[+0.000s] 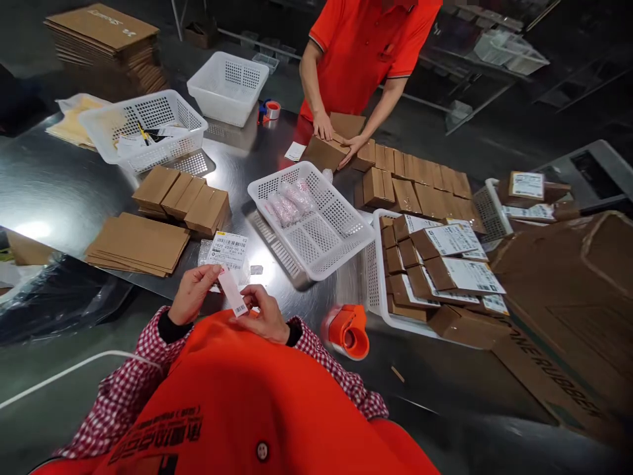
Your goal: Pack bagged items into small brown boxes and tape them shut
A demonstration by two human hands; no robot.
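Between my two hands is a slim white-and-pink packet (232, 290) with a barcode at its lower end; I cannot tell if it is a small box or a folded card. My left hand (194, 293) pinches its upper end, and my right hand (266, 315) grips the lower end with bent fingers. Just beyond them a printed shipping label (228, 249) lies on the table, with clear bubble wrap (204, 253) under its left side. Farther forward a white plastic basket (341, 254) holds several bubble-wrapped items (289, 203).
Flat cardboard (133, 244) and small cartons (182, 198) stand left. An orange tape dispenser (349, 332) sits right of my hands, near a basket (376, 284) of labelled boxes (457, 274). Opposite, a co-worker's hands (324, 125) press on a carton (321, 155).
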